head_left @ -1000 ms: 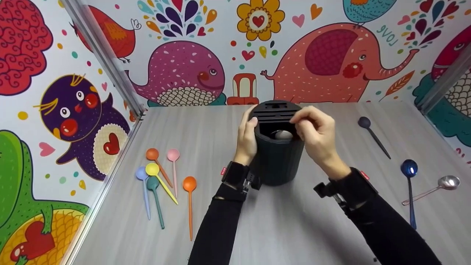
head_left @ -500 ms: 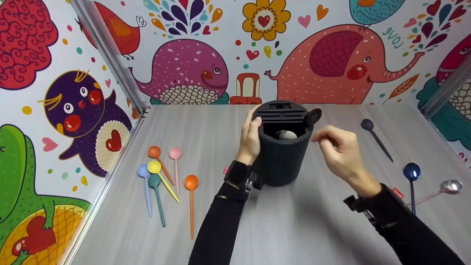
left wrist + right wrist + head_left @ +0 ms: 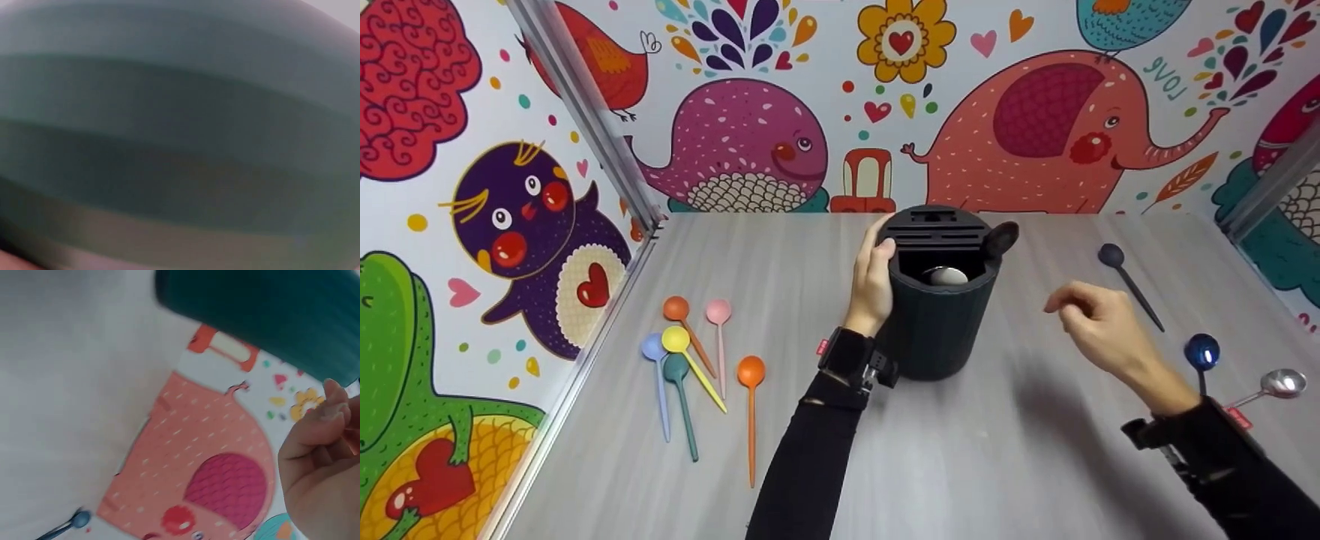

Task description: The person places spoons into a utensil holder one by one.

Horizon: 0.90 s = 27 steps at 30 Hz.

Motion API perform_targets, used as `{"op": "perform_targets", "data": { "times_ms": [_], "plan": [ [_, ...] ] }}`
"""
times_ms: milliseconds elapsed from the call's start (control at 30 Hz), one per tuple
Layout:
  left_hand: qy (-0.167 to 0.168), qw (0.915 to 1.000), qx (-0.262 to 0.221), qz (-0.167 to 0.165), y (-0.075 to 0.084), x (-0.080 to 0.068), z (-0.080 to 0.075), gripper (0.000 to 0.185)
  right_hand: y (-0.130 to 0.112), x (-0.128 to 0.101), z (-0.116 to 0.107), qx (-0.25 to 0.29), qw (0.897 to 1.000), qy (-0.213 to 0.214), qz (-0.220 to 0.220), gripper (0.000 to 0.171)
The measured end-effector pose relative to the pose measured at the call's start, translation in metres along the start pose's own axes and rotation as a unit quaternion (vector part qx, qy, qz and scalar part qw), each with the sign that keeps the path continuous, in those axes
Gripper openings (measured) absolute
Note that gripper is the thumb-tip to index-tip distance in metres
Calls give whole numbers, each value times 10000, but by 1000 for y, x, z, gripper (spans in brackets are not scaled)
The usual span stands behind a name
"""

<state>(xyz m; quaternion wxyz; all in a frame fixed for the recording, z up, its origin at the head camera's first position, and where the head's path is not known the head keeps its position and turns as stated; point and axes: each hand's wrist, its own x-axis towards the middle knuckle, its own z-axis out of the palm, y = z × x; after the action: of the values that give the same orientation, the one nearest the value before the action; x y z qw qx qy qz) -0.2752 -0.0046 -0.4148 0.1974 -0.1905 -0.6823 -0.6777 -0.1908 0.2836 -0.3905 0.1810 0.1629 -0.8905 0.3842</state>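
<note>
My left hand [image 3: 872, 289] grips the left side of a dark round utensil holder [image 3: 937, 330], thumb at its rim and fingers round the back. The holder's ribbed wall fills the left wrist view. A silver spoon [image 3: 949, 277] shows in its open front part. At the right rim a dark spoon [image 3: 1000, 238] sticks out bowl up, its handle hidden inside. My right hand [image 3: 1102, 330] hovers to the right of the holder, fingers loosely curled, with nothing in it. In the right wrist view its thumb and fingertips come close together.
Several coloured spoons lie at left, among them a yellow spoon [image 3: 676, 340] and an orange spoon [image 3: 751, 373]. On the right lie a dark grey spoon [image 3: 1111, 256], a blue spoon [image 3: 1202, 351] and a silver spoon [image 3: 1284, 382]. Patterned walls edge the table.
My right hand has let go of the dark spoon at the holder's right rim and moved right and toward me. My left hand keeps hold of the holder.
</note>
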Motion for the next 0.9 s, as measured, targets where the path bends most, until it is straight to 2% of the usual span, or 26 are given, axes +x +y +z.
{"op": "perform_targets", "data": {
  "times_ms": [167,333,567,800,900],
  "plan": [
    [-2,10000,-23,12,0,0,0,58,28,-4,-19,-454,9939,-691,729,24],
    [-16,10000,-3,-7,1,0,0,58,60,-5,-34,-784,9782,-1318,1398,27],
    [0,10000,50,-45,2,-1,-1,59,92,-7,-51,-1692,9589,-1383,1810,34],
    [-15,10000,62,-28,0,-1,-2,58,109,-20,-66,-2427,9422,-1082,2040,46],
    [-25,10000,83,-31,0,-1,-1,58,115,-22,-71,-2643,9277,-1096,2398,58]
  ]
}}
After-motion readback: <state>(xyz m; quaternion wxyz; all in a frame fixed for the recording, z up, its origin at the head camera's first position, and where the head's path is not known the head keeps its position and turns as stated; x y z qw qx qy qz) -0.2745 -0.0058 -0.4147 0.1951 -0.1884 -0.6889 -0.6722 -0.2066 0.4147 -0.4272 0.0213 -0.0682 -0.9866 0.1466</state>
